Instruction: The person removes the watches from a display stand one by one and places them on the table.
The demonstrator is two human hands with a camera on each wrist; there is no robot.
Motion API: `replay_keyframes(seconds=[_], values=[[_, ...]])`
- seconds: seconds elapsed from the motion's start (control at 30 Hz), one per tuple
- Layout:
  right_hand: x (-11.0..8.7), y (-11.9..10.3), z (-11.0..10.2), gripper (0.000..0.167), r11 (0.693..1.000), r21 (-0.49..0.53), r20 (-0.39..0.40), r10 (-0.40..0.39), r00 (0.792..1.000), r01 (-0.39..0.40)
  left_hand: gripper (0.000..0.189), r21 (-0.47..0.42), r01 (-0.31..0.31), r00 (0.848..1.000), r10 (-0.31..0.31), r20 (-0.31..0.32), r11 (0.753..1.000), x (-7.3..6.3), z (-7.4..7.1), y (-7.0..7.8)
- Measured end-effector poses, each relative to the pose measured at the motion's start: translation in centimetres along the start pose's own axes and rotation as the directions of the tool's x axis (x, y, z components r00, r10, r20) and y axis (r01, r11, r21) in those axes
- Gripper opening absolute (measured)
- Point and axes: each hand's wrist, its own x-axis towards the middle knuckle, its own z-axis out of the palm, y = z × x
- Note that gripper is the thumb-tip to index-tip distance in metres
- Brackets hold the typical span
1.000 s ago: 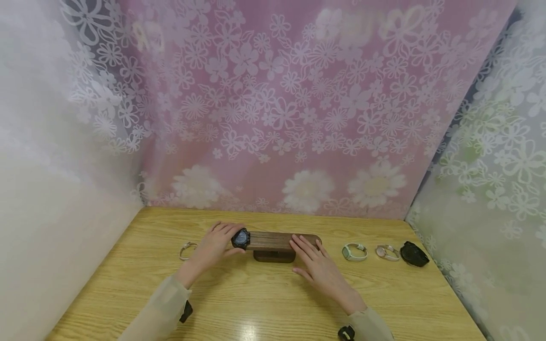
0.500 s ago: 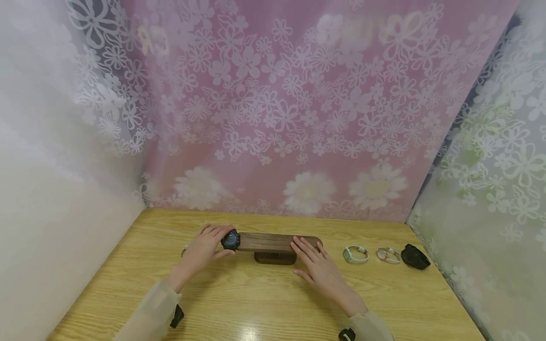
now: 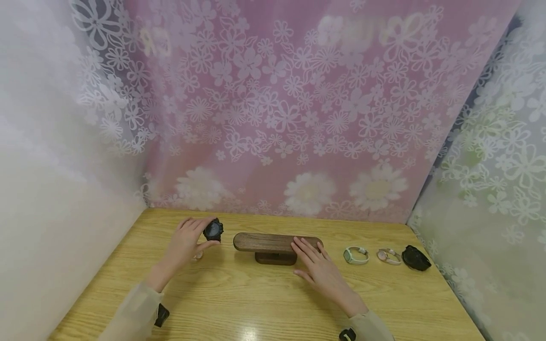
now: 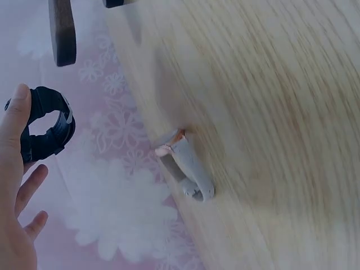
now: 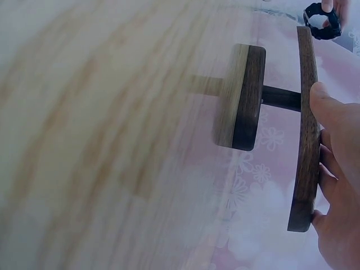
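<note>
My left hand [image 3: 183, 246] pinches a black wristwatch [image 3: 213, 229] between thumb and fingers, off the left end of a dark wooden display stand. In the left wrist view the watch's strap [image 4: 48, 147] makes a closed ring, held above the table. My right hand [image 3: 320, 270] rests with straight fingers on the right part of the stand's rounded bar [image 3: 260, 242]. The bar is bare, joined by a short post [image 5: 281, 98] to a thick base [image 5: 249, 98]. Below my left hand lies a pale-strapped watch [image 4: 191, 169], mostly hidden in the head view.
On the table [image 3: 256, 303], to the right, lie a mint-green watch [image 3: 356, 255], a pinkish-white watch [image 3: 388, 256] and a black object [image 3: 415, 258]. A flowered pink curtain [image 3: 277, 118] hangs behind, with pale fabric walls on both sides.
My left hand has drawn the black watch leftward off the end of the bar and slightly up. The right hand has stayed on the stand.
</note>
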Motion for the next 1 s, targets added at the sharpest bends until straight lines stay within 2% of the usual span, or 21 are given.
replay_keyframes(seconds=[0.23,0.33,0.53,0.73,1.0], values=[[0.0,0.2,0.1,0.075,1.000,0.003,-0.025,-0.016,1.000,0.016,0.081,0.037,0.001,0.999,0.001,-0.044,0.999,-0.5,-1.1,-1.3],[-0.1,0.1,0.1,0.074,1.000,-0.002,-0.022,-0.015,1.000,0.015,0.080,0.044,0.016,0.999,-0.014,-0.042,0.999,-0.9,-1.6,-1.9],[-0.1,0.1,0.1,0.074,1.000,-0.021,-0.019,-0.015,1.000,0.015,0.080,0.076,0.030,0.999,-0.028,-0.033,0.997,-2.0,-2.6,-3.1],[0.0,0.0,0.0,0.074,1.000,0.007,-0.012,-0.008,1.000,0.009,0.079,0.099,0.025,0.998,-0.020,-0.054,0.995,-3.1,-3.3,-4.1],[0.0,0.1,0.1,0.075,1.000,-0.005,-0.018,-0.009,1.000,0.009,0.091,0.129,0.030,0.994,-0.017,-0.104,0.991,-4.7,-4.1,-6.1]])
